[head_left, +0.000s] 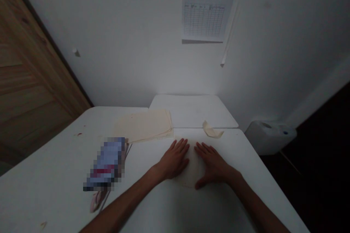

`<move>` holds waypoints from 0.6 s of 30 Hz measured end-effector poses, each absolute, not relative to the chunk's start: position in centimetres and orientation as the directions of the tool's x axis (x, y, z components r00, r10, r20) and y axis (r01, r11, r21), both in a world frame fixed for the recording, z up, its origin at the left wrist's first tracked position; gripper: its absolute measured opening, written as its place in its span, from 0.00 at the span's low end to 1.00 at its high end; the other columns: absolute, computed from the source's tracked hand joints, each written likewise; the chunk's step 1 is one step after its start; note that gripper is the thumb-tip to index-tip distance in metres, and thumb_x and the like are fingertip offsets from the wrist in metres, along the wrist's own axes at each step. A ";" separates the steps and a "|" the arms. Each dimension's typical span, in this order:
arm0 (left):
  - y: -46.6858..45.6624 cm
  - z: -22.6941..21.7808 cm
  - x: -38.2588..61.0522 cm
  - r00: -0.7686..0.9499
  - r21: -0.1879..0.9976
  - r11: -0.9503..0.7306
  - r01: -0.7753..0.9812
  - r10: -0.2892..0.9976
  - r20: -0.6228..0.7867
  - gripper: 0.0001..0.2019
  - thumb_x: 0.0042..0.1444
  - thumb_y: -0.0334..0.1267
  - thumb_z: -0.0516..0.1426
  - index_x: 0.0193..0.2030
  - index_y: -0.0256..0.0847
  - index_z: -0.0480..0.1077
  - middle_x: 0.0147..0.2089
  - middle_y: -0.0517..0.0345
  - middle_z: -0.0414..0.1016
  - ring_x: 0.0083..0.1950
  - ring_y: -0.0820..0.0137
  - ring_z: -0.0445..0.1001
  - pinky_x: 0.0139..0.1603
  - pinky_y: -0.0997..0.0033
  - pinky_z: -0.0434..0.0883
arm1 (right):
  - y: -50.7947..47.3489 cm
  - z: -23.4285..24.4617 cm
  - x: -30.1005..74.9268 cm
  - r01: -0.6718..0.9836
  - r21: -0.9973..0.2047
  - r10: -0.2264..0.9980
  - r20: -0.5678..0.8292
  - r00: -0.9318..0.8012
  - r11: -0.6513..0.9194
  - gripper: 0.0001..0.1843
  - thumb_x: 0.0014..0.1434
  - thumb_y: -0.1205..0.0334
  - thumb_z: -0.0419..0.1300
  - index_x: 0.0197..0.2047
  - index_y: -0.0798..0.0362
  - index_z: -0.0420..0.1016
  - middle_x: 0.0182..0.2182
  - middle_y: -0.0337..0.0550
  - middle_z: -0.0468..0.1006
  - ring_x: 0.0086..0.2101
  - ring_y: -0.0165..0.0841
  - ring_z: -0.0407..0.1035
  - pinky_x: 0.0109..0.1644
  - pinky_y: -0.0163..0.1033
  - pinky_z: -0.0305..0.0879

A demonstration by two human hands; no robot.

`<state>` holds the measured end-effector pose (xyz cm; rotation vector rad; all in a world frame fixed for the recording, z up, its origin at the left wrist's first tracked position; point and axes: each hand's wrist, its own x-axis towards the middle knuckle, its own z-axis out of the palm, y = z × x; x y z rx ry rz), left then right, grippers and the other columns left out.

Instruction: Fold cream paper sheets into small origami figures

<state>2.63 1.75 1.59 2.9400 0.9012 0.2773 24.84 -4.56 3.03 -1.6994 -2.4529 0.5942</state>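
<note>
My left hand (175, 159) lies flat with its fingers stretched out, on the left part of a thin pale sheet (191, 169) on the white table. My right hand (213, 164) presses on the sheet's right side, fingers spread and thumb pointing toward me. Both palms face down and hold nothing. The sheet looks rounded along its near edge; whether it is cloth or paper I cannot tell. Behind it to the right lies a curled cream scrap (212, 130). A stack of thin cream sheets (146, 125) rests to the back left.
A pixelated bluish item (106, 162) lies on the table (60, 174) at left, a pinkish loop (95, 201) poking out below it. Behind the table stands a white wall with a printed chart (205, 20). A white plastic container (270, 134) is beyond the right edge, a wooden door (32, 62) at left.
</note>
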 end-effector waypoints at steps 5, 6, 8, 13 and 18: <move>2.1 0.7 3.3 0.798 0.110 -0.811 0.575 0.586 0.141 0.33 0.63 0.56 0.43 0.69 0.38 0.46 0.72 0.45 0.43 0.72 0.58 0.40 0.69 0.51 0.42 | -4.5 2.9 24.9 0.874 -0.376 0.915 -0.137 -0.379 0.306 0.70 0.33 0.33 0.67 0.71 0.54 0.39 0.69 0.52 0.38 0.67 0.51 0.31 0.68 0.57 0.29; 2.1 0.6 3.2 0.785 0.107 -0.799 0.591 0.601 0.149 0.34 0.63 0.57 0.43 0.69 0.37 0.46 0.72 0.45 0.43 0.72 0.57 0.40 0.69 0.51 0.42 | -4.5 2.9 24.9 0.877 -0.374 0.917 -0.138 -0.375 0.302 0.70 0.33 0.33 0.67 0.71 0.54 0.39 0.69 0.52 0.38 0.66 0.51 0.31 0.67 0.58 0.29; 2.3 0.5 3.0 0.755 0.100 -0.773 0.626 0.634 0.167 0.36 0.63 0.58 0.42 0.69 0.35 0.46 0.72 0.43 0.43 0.72 0.56 0.40 0.69 0.51 0.42 | -4.4 3.1 24.8 0.880 -0.370 0.917 -0.146 -0.371 0.298 0.70 0.33 0.32 0.67 0.71 0.54 0.40 0.69 0.52 0.38 0.66 0.52 0.30 0.67 0.58 0.28; 2.7 -0.1 2.2 0.694 0.077 -0.715 0.695 0.694 0.191 0.39 0.62 0.60 0.40 0.69 0.29 0.46 0.71 0.39 0.45 0.72 0.55 0.41 0.69 0.51 0.41 | -4.1 3.4 24.6 0.890 -0.360 0.912 -0.190 -0.364 0.280 0.73 0.30 0.31 0.67 0.71 0.55 0.39 0.69 0.54 0.34 0.66 0.54 0.28 0.67 0.59 0.27; 2.4 -0.1 1.6 0.659 0.065 -0.680 0.730 0.726 0.198 0.40 0.62 0.61 0.40 0.68 0.28 0.47 0.71 0.37 0.45 0.72 0.54 0.42 0.69 0.51 0.41 | -3.9 3.6 24.5 0.899 -0.347 0.909 -0.218 -0.354 0.267 0.75 0.28 0.31 0.68 0.71 0.56 0.37 0.69 0.55 0.33 0.66 0.54 0.27 0.67 0.59 0.25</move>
